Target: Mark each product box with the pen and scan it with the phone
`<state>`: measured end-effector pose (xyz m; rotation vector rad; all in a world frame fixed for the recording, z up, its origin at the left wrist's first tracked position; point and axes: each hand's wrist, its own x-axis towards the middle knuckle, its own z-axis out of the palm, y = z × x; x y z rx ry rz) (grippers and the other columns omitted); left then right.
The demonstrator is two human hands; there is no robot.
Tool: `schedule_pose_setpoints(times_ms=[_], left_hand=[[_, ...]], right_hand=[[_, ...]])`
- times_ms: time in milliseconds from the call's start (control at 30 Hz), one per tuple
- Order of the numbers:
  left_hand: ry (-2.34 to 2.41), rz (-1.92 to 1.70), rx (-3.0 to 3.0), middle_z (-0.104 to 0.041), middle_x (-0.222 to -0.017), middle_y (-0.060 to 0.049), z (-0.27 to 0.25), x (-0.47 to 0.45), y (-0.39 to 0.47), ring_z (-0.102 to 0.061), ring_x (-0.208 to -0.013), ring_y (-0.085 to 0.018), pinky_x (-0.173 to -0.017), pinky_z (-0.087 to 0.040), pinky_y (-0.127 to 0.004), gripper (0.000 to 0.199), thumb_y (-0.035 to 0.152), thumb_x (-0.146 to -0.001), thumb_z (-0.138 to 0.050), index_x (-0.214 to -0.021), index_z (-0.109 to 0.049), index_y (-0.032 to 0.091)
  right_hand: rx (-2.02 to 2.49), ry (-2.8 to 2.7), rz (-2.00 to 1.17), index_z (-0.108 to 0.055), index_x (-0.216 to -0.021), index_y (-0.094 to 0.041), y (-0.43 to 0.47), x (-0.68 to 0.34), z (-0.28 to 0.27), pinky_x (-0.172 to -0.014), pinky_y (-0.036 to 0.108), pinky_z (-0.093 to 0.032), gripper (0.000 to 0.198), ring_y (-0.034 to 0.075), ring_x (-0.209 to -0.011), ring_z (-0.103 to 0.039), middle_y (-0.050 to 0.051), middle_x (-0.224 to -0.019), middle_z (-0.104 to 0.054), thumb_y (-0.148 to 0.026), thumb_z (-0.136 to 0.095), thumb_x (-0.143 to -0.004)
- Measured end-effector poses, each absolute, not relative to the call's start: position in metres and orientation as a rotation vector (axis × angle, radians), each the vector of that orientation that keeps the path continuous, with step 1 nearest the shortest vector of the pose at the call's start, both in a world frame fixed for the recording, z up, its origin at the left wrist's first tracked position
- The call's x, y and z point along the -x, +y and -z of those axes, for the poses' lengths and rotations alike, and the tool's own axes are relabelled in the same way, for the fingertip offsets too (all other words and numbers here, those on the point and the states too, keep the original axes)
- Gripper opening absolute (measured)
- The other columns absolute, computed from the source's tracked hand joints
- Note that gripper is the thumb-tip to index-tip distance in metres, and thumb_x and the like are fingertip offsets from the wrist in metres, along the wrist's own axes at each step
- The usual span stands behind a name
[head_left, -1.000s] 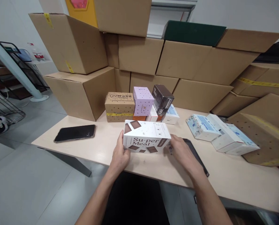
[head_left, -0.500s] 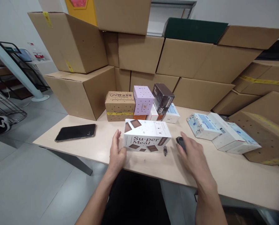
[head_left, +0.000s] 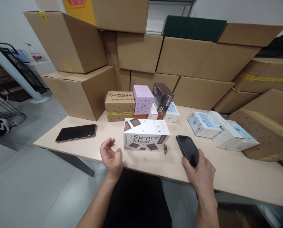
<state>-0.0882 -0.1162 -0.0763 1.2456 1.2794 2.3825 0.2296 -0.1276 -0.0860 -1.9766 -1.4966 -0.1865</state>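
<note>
A white "Su-per Meal" box (head_left: pixel 143 134) printed with brown squares stands on the table in front of me. Just left of it, my left hand (head_left: pixel 111 158) is held palm up, fingers loosely curled and apart, with nothing in it. My right hand (head_left: pixel 199 171) grips the near end of a rugged black phone (head_left: pixel 189 148), thumb on one side and fingers on the other. The phone's screen faces up, and its far end points away from me. Between the phone and the white box lies a small dark object (head_left: pixel 165 149), too small to name.
Another phone (head_left: pixel 76 132) lies at the table's left. Behind the white box stand a brown carton (head_left: pixel 120 106), a lilac box (head_left: pixel 143 99) and a dark brown box (head_left: pixel 162 98). Light-blue and white boxes (head_left: pixel 204 125) sit to the right. Large cardboard boxes (head_left: pixel 186 60) wall off the back.
My left hand has moved away from the white box, to the left. My right hand has shifted to the phone's near end, uncovering its screen.
</note>
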Motion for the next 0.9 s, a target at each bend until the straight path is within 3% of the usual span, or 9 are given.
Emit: schedule_pose_setpoints(times_ms=[133, 267, 600, 900], left_hand=[[1.106, -2.163, -1.771, -0.062, -0.103, -0.008, 0.071, 0.066, -0.139, -0.059, -0.1, -0.023, -0.085, -0.051, -0.038, 0.038, 0.009, -0.084, -0.057, -0.119, -0.062, 0.02], [0.906, -1.857, -2.086, -0.063, -0.111, -0.013, 0.051, 0.033, -0.154, -0.061, -0.104, -0.024, -0.086, -0.054, -0.039, 0.044, 0.009, -0.088, -0.052, -0.132, -0.056, 0.017], [0.952, -1.624, -1.953, -0.055, -0.137, -0.017, 0.018, -0.001, -0.141, -0.056, -0.122, -0.028, -0.099, -0.052, -0.047, 0.056, 0.029, -0.101, -0.043, -0.154, -0.029, 0.019], [1.069, -1.603, -1.947, -0.048, -0.148, -0.016, 0.012, 0.01, -0.138, -0.049, -0.134, -0.027, -0.112, -0.044, -0.047, 0.056, 0.029, -0.101, -0.044, -0.154, -0.028, 0.018]], right_hand=[[1.859, -1.401, 0.075, -0.049, -0.14, -0.002, -0.135, -0.218, 0.068, -0.1, 0.057, -0.04, 0.09, 0.04, -0.116, -0.055, 0.027, -0.123, -0.06, -0.069, -0.048, -0.08], [1.742, -1.329, 0.056, -0.046, -0.145, -0.008, -0.151, -0.191, 0.037, -0.103, 0.056, -0.04, 0.086, 0.039, -0.126, -0.05, 0.024, -0.135, -0.056, -0.065, -0.057, -0.08], [1.469, -1.477, 0.152, -0.04, -0.149, -0.017, -0.169, -0.14, 0.001, -0.099, 0.054, -0.047, 0.078, 0.035, -0.125, -0.053, 0.02, -0.137, -0.055, -0.054, -0.065, -0.084], [1.38, -1.558, 0.178, -0.036, -0.15, -0.018, -0.163, -0.122, 0.003, -0.099, 0.054, -0.048, 0.077, 0.033, -0.125, -0.053, 0.02, -0.137, -0.054, -0.047, -0.067, -0.086]])
